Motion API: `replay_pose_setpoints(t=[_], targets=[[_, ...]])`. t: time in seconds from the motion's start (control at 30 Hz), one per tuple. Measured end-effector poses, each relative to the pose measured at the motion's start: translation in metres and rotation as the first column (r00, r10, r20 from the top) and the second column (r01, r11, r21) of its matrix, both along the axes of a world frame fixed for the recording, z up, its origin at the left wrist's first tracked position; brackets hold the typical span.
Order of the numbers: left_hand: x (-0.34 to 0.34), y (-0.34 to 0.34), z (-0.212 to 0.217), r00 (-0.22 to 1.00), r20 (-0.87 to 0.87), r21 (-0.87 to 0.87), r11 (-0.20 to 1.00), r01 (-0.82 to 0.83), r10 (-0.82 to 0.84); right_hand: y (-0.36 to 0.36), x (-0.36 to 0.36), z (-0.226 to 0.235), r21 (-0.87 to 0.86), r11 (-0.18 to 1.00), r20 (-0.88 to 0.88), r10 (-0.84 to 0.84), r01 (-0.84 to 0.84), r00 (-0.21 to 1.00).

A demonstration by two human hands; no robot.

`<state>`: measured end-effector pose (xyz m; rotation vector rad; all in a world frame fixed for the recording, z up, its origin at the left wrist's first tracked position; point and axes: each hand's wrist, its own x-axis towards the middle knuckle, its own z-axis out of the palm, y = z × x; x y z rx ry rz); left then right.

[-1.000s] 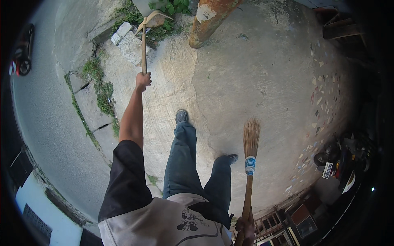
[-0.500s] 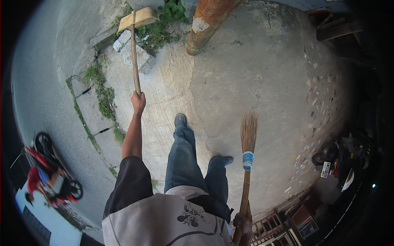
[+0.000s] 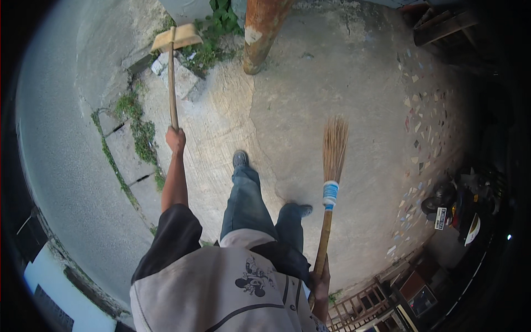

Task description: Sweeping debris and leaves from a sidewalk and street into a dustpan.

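Note:
My left hand is wrapped round the end of the wooden stick handle of a long-handled dustpan, with that arm stretched out ahead. The dustpan's pale yellow pan is at the far left, over broken concrete and weeds. Low at my right side, my right hand grips the handle of a stick broom, partly hidden by the handle and my shirt. The broom's brown bristles point forward, bound with a blue and white band. I cannot tell whether the bristles touch the concrete.
A rusty post stands ahead beside green weeds and a broken concrete block. A grey road runs along the left. At the right are a parked motorcycle and wooden pieces; wooden railings are at lower right.
The broom and my right hand have moved forward. The dustpan has shifted slightly left in the picture with my left hand. A red motorcycle with a rider has left the view at lower left.

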<state>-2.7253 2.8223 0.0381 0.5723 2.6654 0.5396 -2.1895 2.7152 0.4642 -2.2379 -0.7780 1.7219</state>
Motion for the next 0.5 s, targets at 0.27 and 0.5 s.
replay_pose_setpoints(t=[0.27, 0.5], targets=[[-0.033, 0.01, -0.025, 0.996, 0.075, -0.005, 0.999, -0.044, 0.044, -0.01, 0.01, -0.003, -0.026, 0.998, -0.004, -0.05, 0.05, 0.999], [-0.015, -0.007, -0.031, 0.992, 0.109, 0.024, 0.998, -0.065, 0.062, -0.027, 0.015, 0.0, -0.064, 0.99, 0.051, -0.123, 0.126, 0.991]])
